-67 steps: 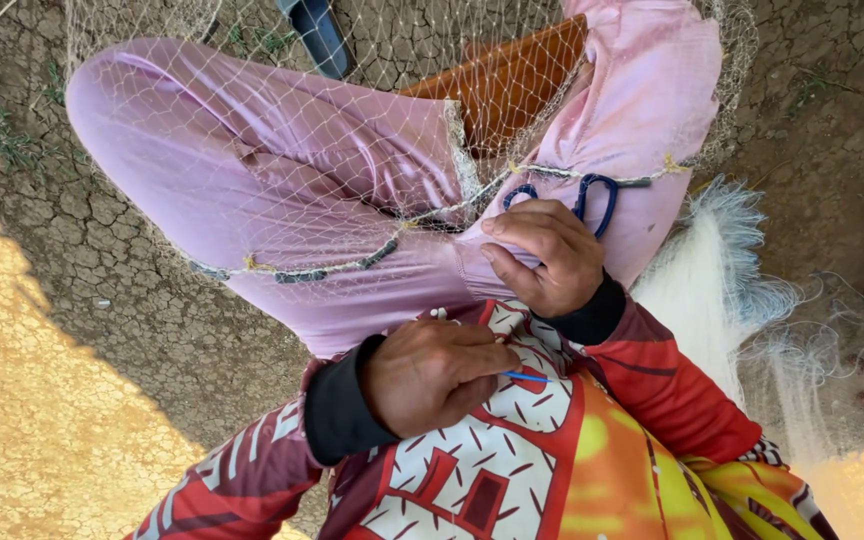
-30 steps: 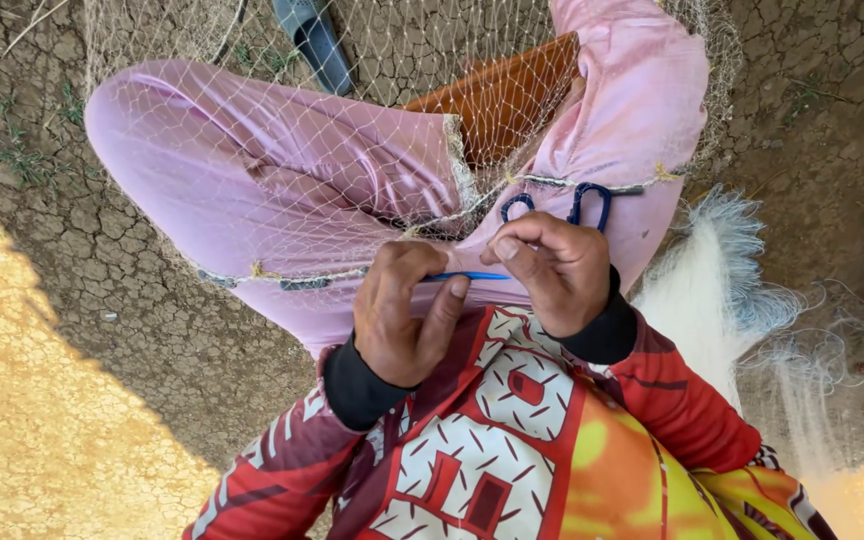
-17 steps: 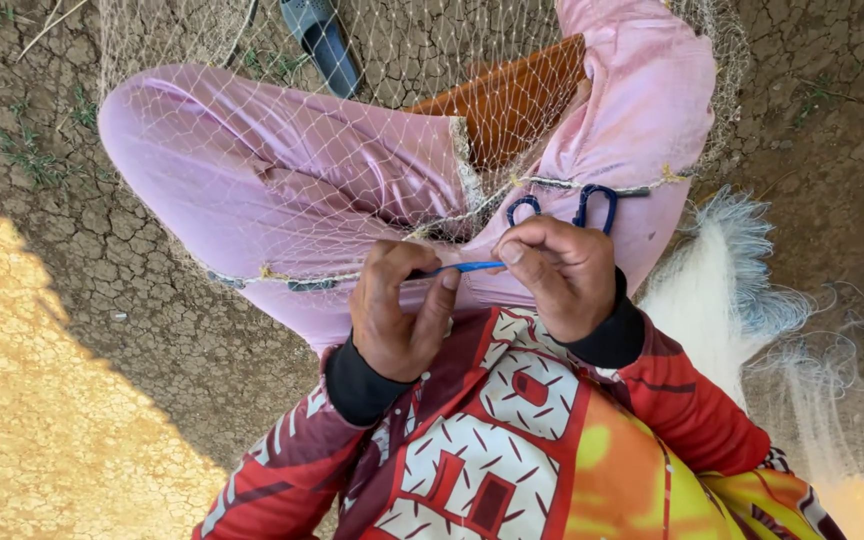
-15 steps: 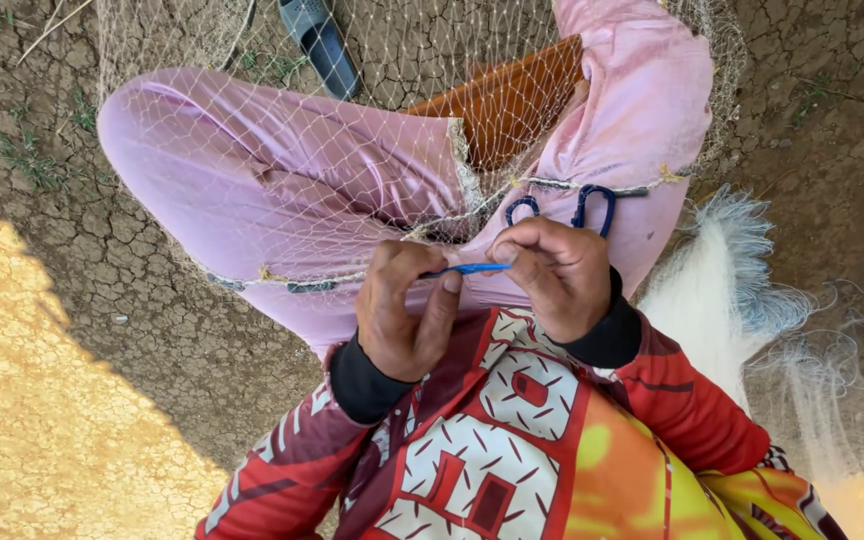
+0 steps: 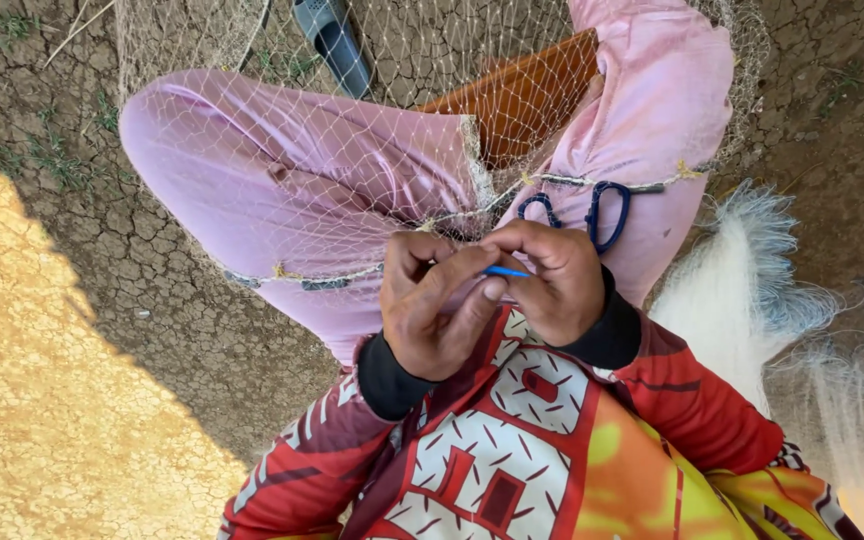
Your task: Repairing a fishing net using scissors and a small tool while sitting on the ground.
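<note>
Since 2.2 s ago, left hand [image 5: 442, 315] has risen from lower centre to meet right hand [image 5: 552, 280] at mid-frame. Both hands' fingers pinch a thin blue needle [image 5: 505, 271] between them, tip showing just between the thumbs. Fishing net [image 5: 352, 150] drapes over pink-trousered knees, upper half of frame. Blue scissors [image 5: 592, 212] lie on the right thigh, just above right hand. Dark sandal [image 5: 332, 40] at top centre on cracked ground.
</note>
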